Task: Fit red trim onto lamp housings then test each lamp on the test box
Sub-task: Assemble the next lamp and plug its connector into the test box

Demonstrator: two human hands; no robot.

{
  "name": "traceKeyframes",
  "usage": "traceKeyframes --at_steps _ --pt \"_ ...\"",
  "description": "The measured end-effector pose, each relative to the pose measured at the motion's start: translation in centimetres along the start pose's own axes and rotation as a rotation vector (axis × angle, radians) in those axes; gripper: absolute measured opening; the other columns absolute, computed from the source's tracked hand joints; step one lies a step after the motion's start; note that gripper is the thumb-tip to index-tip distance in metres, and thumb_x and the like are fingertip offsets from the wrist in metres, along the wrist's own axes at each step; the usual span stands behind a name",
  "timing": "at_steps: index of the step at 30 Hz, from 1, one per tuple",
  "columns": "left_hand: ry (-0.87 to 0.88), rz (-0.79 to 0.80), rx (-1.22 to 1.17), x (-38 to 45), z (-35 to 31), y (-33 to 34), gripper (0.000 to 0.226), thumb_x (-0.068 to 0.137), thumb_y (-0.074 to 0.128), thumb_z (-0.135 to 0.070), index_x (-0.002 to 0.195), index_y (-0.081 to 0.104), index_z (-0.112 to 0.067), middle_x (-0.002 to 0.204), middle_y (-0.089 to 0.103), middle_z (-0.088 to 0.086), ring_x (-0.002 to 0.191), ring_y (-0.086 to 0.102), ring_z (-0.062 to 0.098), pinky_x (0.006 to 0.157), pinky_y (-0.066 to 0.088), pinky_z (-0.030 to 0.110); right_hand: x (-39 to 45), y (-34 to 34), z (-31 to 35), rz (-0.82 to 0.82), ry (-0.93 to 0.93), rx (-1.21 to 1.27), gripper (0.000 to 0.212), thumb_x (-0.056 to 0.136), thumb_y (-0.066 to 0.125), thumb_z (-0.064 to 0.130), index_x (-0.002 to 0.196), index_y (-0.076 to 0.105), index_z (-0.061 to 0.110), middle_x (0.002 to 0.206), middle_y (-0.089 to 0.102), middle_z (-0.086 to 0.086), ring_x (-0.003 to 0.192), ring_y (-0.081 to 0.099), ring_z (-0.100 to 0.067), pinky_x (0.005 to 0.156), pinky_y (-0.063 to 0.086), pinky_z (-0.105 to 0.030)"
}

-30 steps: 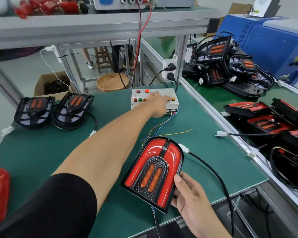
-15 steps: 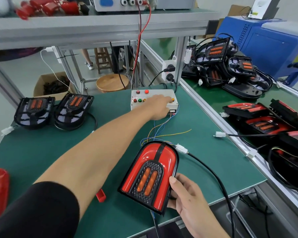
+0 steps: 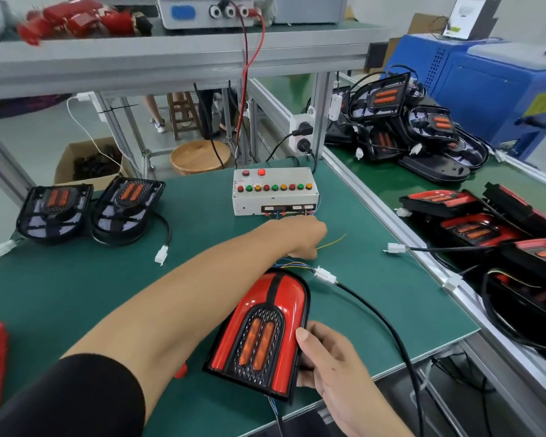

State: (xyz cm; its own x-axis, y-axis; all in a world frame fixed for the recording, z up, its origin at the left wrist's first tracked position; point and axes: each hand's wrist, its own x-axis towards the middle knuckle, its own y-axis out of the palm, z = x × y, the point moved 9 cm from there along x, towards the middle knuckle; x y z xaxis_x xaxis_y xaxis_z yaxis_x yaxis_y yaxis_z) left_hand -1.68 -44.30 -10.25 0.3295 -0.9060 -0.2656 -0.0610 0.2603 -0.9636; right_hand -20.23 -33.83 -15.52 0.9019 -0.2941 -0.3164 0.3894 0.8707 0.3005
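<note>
Right hand [image 3: 331,357]: thumb and fingers clamped on edge of glossy red-trimmed lamp [image 3: 260,329], arch-shaped with black mesh centre and two amber bars, lower centre on green matte surface [image 3: 76,294]. Left hand [image 3: 300,234], arm stretched across, fingers curled at coloured wires [image 3: 297,265] below white test box [image 3: 275,193]; grip unclear. Two untrimmed black housings [image 3: 89,209] upper left.

right hand [image 3: 327,357] grips lamp [image 3: 260,329] | left hand [image 3: 297,236] perhaps holding wires [image 3: 292,265]

Grey floor [image 3: 38,143], wooden stool [image 3: 183,115]
</note>
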Motion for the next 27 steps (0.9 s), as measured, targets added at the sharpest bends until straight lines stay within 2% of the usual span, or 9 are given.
traceKeyframes --at_steps 4,7,11,14,17,20,23,25,27 --pt "0.022 -0.263 -0.631 1.2 -1.4 -4.0 0.016 0.094 0.049 -0.01 0.084 0.062 -0.006 0.065 0.069 0.004 0.063 0.072 0.019 0.068 0.055 0.031 0.0 0.2 0.1 0.02 0.004 -0.002 0.034 0.089 0.063 0.041 0.101 0.071 0.01 0.106 0.07 -0.031 0.088 0.066 -0.032 0.076 0.059 -0.044" --pt "0.033 -0.408 -1.05 2.2 -2.2 -7.3 0.012 0.095 0.051 -0.006 0.092 0.061 -0.001 0.08 0.071 0.014 0.073 0.078 0.018 0.081 0.061 0.041 0.1 0.0 0.0 0.015 0.003 -0.009 0.041 0.09 0.062 0.041 0.103 0.065 0.002 0.108 0.068 -0.033 0.087 0.066 -0.03 0.074 0.058 -0.04" --pt "0.036 -0.383 -0.75 3.1 -2.4 -7.7 0.012 0.092 0.054 -0.009 0.085 0.064 -0.011 0.073 0.066 -0.003 0.074 0.069 0.015 0.066 0.049 0.029 0.1 -0.1 -0.2 0.006 -0.008 -0.006 0.04 0.09 0.063 0.042 0.102 0.066 0.004 0.108 0.068 -0.034 0.089 0.067 -0.032 0.079 0.059 -0.046" --pt "-0.012 -0.298 -0.557 3.3 -1.2 -4.7 0.013 0.094 0.058 -0.012 0.095 0.071 -0.009 0.083 0.068 -0.002 0.087 0.062 0.021 0.076 0.048 0.032 0.1 0.2 0.0 0.022 -0.01 0.007 0.034 0.087 0.065 0.045 0.098 0.073 0.014 0.109 0.068 -0.033 0.089 0.066 -0.032 0.084 0.059 -0.053" --pt "-0.053 -0.267 -0.59 2.9 0.4 -2.4 0.016 0.097 0.062 -0.017 0.106 0.073 -0.009 0.093 0.066 0.0 0.089 0.058 0.018 0.076 0.042 0.026 0.2 0.2 -0.1 0.028 -0.014 -0.006 0.037 0.085 0.066 0.05 0.097 0.072 0.015 0.108 0.068 -0.033 0.088 0.066 -0.031 0.083 0.057 -0.051" --pt "-0.067 -0.271 -0.702 2.1 1.8 -1.8 0.013 0.094 0.06 -0.011 0.098 0.073 -0.011 0.086 0.069 0.001 0.086 0.066 0.021 0.078 0.052 0.029 0.3 0.1 -0.3 0.021 -0.006 -0.004 0.031 0.089 0.062 0.043 0.097 0.073 0.015 0.104 0.071 -0.028 0.087 0.065 -0.029 0.077 0.059 -0.045" --pt "-0.105 -0.352 -0.84 1.2 3.6 -2.3 0.014 0.094 0.057 -0.009 0.089 0.068 -0.016 0.082 0.072 0.002 0.079 0.072 0.023 0.073 0.057 0.033 0.3 0.0 -0.3 0.02 -0.001 0.014 0.034 0.09 0.062 0.04 0.101 0.072 0.01 0.106 0.07 -0.031 0.087 0.067 -0.029 0.075 0.059 -0.043" --pt "-0.174 -0.477 -0.765 0.2 5.5 -3.3 0.015 0.094 0.056 -0.01 0.093 0.071 -0.013 0.08 0.068 -0.003 0.081 0.068 0.023 0.073 0.052 0.031 0.3 0.1 -0.2 0.03 -0.002 0.028 0.033 0.09 0.062 0.039 0.102 0.073 0.01 0.108 0.069 -0.031 0.088 0.067 -0.03 0.073 0.059 -0.041" --pt "-0.271 -0.544 -0.594 -0.7 7.4 -3.8 0.021 0.096 0.052 -0.011 0.101 0.072 -0.011 0.096 0.071 0.003 0.095 0.066 0.028 0.08 0.052 0.035 0.3 0.2 -0.1 0.04 -0.001 0.028 0.032 0.09 0.062 0.039 0.102 0.074 0.012 0.109 0.069 -0.032 0.089 0.067 -0.03 0.073 0.059 -0.041"
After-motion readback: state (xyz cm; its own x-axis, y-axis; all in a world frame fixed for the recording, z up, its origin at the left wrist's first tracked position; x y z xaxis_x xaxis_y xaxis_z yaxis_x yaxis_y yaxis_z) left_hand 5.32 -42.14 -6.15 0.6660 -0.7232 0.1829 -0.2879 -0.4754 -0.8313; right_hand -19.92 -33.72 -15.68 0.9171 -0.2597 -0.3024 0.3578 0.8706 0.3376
